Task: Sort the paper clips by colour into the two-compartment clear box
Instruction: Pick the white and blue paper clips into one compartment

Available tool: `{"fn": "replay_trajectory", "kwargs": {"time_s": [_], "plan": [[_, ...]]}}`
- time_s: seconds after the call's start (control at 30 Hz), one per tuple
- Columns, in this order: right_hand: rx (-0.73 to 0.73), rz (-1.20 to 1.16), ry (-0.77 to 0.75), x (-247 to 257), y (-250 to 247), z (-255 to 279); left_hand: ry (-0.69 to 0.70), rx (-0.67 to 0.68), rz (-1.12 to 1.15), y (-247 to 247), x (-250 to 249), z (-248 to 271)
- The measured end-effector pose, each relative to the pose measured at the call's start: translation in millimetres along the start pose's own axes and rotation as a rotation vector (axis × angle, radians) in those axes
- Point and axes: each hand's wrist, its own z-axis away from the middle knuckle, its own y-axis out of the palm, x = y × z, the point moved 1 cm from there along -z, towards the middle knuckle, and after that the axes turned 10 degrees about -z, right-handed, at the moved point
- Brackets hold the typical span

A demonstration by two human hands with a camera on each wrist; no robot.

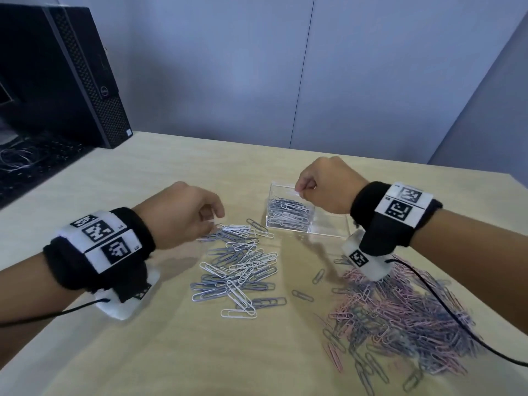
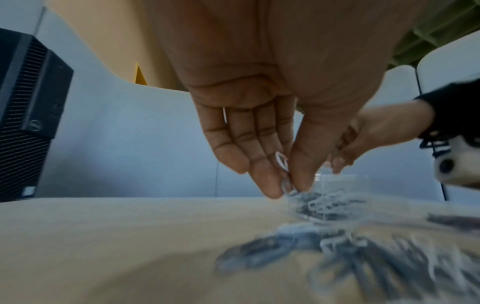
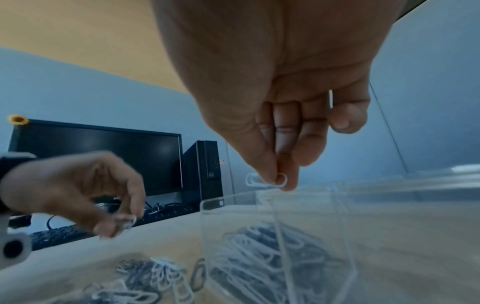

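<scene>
Head view: right hand (image 1: 325, 187) pinches a white paper clip (image 3: 266, 181) over the left compartment of the clear box (image 1: 328, 230) on the counter (image 1: 143, 178), thumb and fingers closed on it. Left hand (image 1: 183, 212) pinches another white clip (image 2: 281, 163) above the white-and-grey pile (image 1: 237, 264). Pink-and-grey pile (image 1: 400, 318) lies near the right wrist. Left compartment holds grey and white clips.

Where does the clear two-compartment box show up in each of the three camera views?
Head: clear box right of centre, under the right hand.
Left wrist: small, right of centre behind the left hand's fingertips.
Right wrist: large, lower right.
Shared landmark: black computer tower.
</scene>
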Motion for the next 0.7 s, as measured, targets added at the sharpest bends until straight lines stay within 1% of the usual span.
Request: {"fn": "replay_trajectory", "kwargs": {"time_s": [0.13,0.23,0.3,0.37,0.47,0.6,0.7], "plan": [[0.085,0.028,0.011,-2.2,13.1,2.9,0.089,-0.107,0.012,-14.9,-34.3,-33.1],[0.042,0.033,0.013,-4.2,12.2,9.7,0.126,-0.155,0.011,-17.2,-57.5,-62.0],[0.000,0.040,-0.004,-3.6,6.9,17.5,0.144,-0.156,-0.005,-15.0,-71.2,-78.0],[-0.004,0.047,-0.026,0.3,1.7,28.9,0.157,-0.141,-0.025,-10.5,-83.0,-89.5],[0.085,0.065,-0.042,9.3,2.6,50.6,0.162,-0.103,-0.089,-0.2,-94.4,-99.5],[0.278,0.055,-0.037,17.9,20.6,78.1,0.149,-0.024,-0.129,14.0,-95.2,-102.9],[0.405,0.062,-0.016,23.0,35.1,92.3,0.153,-0.051,-0.125,13.2,-91.4,-95.7]]}}
